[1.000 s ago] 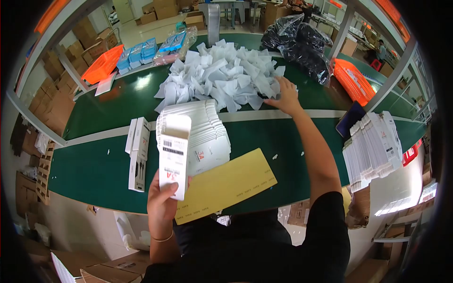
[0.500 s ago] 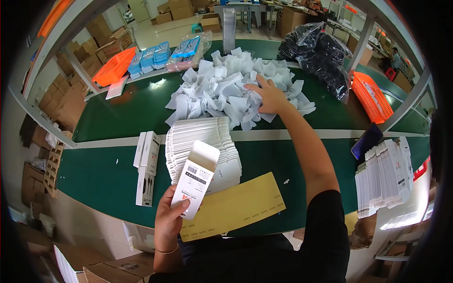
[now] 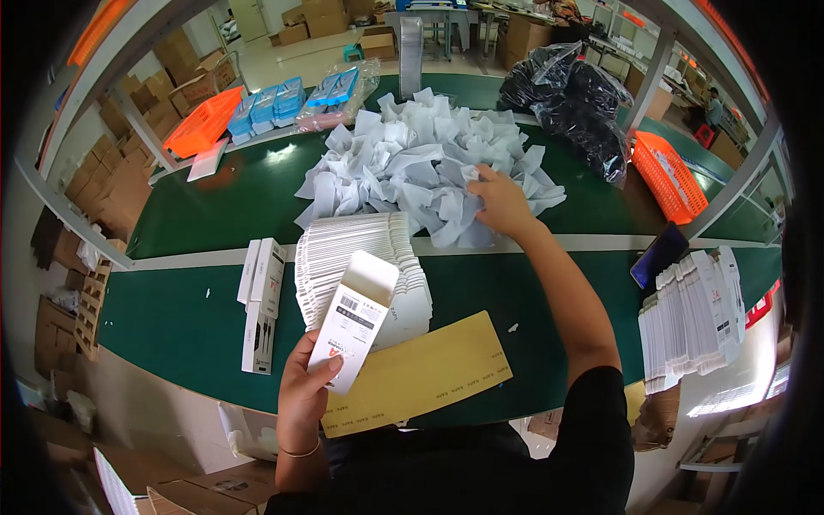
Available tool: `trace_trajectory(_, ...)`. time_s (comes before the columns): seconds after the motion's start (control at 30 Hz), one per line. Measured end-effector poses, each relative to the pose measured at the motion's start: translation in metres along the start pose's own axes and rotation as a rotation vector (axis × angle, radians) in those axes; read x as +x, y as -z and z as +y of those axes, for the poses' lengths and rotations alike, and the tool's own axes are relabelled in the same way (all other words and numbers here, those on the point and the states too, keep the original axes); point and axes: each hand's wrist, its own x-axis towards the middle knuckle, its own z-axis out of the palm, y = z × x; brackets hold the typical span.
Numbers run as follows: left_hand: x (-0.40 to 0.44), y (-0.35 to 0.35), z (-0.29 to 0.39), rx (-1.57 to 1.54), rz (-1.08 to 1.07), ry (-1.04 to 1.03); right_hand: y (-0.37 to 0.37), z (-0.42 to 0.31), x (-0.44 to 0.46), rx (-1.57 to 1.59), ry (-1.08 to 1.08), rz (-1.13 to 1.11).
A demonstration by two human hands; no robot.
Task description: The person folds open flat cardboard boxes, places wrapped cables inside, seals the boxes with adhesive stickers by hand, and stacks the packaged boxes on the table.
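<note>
My left hand [image 3: 307,386] is closed around a white printed box [image 3: 353,324] whose top flap stands open. Behind that box lies a row of flattened white boxes [image 3: 356,249], with a yellow sheet [image 3: 429,373] in front of it. My right hand [image 3: 500,199] is at the right front side of a heap of translucent white wrapped pieces [image 3: 412,159]. Its fingers are pinched together at one of the pieces.
Closed white boxes [image 3: 263,300] stand at the left. More flat boxes [image 3: 691,318] and a dark phone [image 3: 659,256] lie at the right. Orange baskets [image 3: 203,123] [image 3: 669,176], blue packs [image 3: 276,105] and black plastic bags [image 3: 571,107] line the back.
My right hand first moved left into the heap, then back toward me, its fingers closing at a wrapped piece. The box in my left hand has tilted to the right.
</note>
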Motion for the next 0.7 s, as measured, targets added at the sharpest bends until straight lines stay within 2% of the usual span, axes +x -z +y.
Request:
trace_trajectory(0.47, -0.010, -0.028, -0.004, -0.050, -0.071, 0.022, 0.101, -0.058, -0.149, -0.038, -0.204, -0.084)
trace_trajectory(0.63, -0.011, -0.017, -0.019, -0.139, -0.085, 0.176, 0.131, -0.059, -0.191, -0.057, -0.053, 0.061)
trace_trajectory(0.7, -0.011, -0.020, -0.024, -0.064, -0.122, 0.201, 0.134, -0.059, -0.200, 0.092, -0.164, 0.132)
